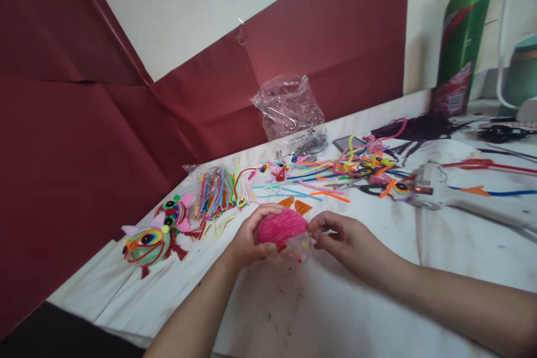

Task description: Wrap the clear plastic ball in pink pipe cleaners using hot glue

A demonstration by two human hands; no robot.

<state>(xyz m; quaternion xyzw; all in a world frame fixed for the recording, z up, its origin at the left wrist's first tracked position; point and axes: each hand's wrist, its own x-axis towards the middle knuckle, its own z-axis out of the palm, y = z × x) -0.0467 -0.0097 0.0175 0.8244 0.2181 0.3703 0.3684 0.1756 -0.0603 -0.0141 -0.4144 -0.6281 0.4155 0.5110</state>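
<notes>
A rounded piece [282, 229], bright pink and ridged on top and clear with small red and orange spots below, sits in my left hand [250, 239]. The fingers of that hand curl over its far side and the thumb presses its near side. My right hand [335, 236] is at the piece's right edge with thumb and fingertips pinched together. Whatever lies between those fingertips is too small to tell. Just behind the piece, two orange-brown cut shapes [302, 207] lie on the white table [369, 302].
Decorated animal-like ornaments [149, 243] stand at the left. Behind them lies a bag of colourful pipe cleaners [216, 190]. Loose pipe cleaners [323, 189], scissors [369, 190] and a white glue gun [436, 187] spread rightwards. A clear plastic bag [289, 106] and green box [464, 39] stand behind.
</notes>
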